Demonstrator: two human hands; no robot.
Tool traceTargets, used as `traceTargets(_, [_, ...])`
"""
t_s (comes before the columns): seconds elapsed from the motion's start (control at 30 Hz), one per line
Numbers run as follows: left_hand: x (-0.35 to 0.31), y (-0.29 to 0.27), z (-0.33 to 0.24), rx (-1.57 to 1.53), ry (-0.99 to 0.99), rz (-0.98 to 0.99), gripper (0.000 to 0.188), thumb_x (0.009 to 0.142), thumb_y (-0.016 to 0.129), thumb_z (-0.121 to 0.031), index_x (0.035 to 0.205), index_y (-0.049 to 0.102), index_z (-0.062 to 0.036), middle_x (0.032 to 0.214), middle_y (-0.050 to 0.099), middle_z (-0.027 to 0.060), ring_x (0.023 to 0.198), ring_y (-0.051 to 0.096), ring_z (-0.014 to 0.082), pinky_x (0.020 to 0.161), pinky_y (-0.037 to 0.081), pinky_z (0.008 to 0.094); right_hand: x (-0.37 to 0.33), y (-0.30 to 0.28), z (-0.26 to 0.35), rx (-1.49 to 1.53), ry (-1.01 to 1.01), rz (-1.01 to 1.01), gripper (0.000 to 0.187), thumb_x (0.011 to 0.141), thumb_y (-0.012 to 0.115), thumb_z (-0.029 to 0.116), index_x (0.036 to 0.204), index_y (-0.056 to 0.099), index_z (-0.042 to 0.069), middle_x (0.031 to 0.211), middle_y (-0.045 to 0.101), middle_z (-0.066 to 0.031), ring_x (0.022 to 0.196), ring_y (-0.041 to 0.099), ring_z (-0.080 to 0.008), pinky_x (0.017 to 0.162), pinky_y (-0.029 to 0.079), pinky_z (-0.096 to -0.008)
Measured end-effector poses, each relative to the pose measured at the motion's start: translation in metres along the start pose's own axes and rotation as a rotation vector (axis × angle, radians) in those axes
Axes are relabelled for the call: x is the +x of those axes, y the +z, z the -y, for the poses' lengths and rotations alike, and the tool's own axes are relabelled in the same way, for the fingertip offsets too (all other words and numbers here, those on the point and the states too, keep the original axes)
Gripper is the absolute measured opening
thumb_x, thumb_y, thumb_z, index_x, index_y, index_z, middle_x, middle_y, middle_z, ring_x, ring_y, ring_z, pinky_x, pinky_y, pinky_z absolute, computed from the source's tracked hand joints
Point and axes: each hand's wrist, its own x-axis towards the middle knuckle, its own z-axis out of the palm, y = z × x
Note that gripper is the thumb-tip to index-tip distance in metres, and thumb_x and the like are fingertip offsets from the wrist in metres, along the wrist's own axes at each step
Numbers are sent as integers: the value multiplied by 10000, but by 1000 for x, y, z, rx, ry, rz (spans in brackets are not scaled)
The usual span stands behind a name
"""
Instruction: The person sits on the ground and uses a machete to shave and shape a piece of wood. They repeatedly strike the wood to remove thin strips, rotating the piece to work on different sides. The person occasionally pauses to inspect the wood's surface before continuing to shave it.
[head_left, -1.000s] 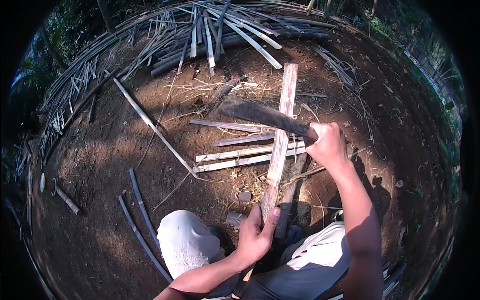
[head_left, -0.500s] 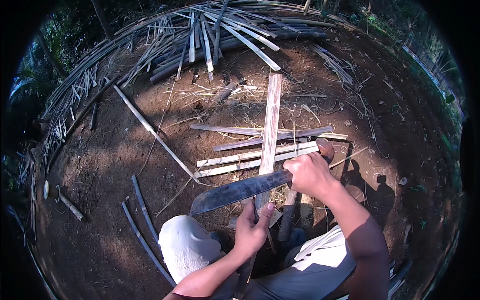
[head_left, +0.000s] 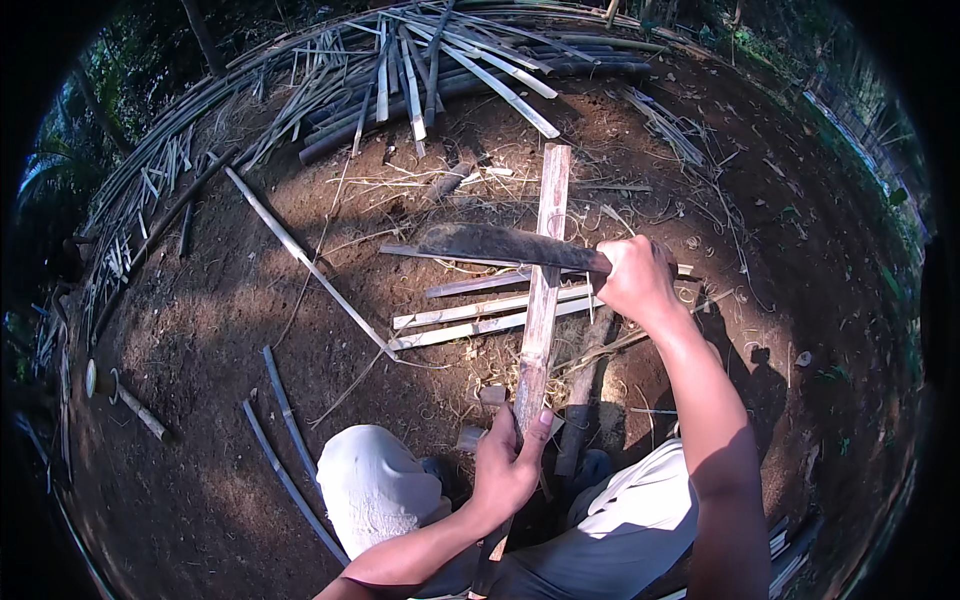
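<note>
Between my knees my left hand [head_left: 508, 465] is closed around the near part of a split bamboo slat [head_left: 546, 300], thumb along its right edge. The slat points away from me, its pale, reddish-streaked face up. My right hand [head_left: 640, 280] grips the handle of a machete [head_left: 500, 245], whose broad dark blade lies crosswise over the slat's far half and points left. Whether the edge touches the slat I cannot tell. Beneath the slat, several split bamboo strips [head_left: 480, 325] rest on the soil, partly hidden by slat and blade.
A large heap of bamboo poles and strips [head_left: 480, 80] lies at the far side. One long pale stick [head_left: 300, 255] slants across the ground at left. Two dark curved strips [head_left: 285, 450] lie beside my left knee. Shavings [head_left: 590, 340] litter the brown soil.
My right hand has carried the machete away from me along the slat, from near my left hand to its far half. The left hand keeps its hold, nearly unmoved.
</note>
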Motion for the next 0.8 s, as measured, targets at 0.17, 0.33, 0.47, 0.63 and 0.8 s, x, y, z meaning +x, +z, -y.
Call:
traceTargets(0.17, [-7, 10, -1, -12, 58, 43, 392, 972, 598, -369, 878, 498, -2, 556, 457, 23, 538, 390, 72, 474, 330, 295, 28, -19, -21, 97, 289, -123, 126, 733, 542, 57, 695, 631, -23, 681, 599, -279, 707, 636, -441, 643, 488, -483])
traceTargets(0.33, [-21, 21, -9, -23, 101, 166, 352, 961, 625, -326, 875, 501, -8, 548, 429, 26, 530, 370, 62, 462, 318, 291, 52, -14, -64, -112, 423, -289, 207, 865, 538, 126, 798, 658, -29, 812, 683, -245, 770, 680, -390, 690, 518, -447])
traceTargets(0.47, [-26, 34, -29, -68, 75, 317, 347, 966, 618, -342, 907, 525, -13, 580, 435, -15, 539, 375, 57, 473, 336, 262, 30, -5, -105, 383, 431, -408, 203, 853, 586, 131, 715, 649, -4, 663, 673, -113, 568, 631, -221, 575, 484, -360])
traceTargets(0.63, [18, 5, -35, -122, -206, 243, 368, 988, 552, -416, 847, 486, -83, 529, 406, -54, 393, 386, 53, 362, 307, 241, 7, -14, -41, 179, 355, -201, 114, 766, 610, 96, 727, 665, 4, 615, 633, -164, 597, 662, -276, 584, 491, -373])
traceTargets(0.8, [23, -3, -19, -171, -104, 167, 405, 1002, 534, -402, 724, 450, -118, 523, 387, -54, 396, 319, 46, 369, 250, 244, -24, -6, 15, 186, 65, 20, 151, 750, 639, 74, 898, 655, 44, 648, 641, -184, 644, 667, -350, 596, 519, -421])
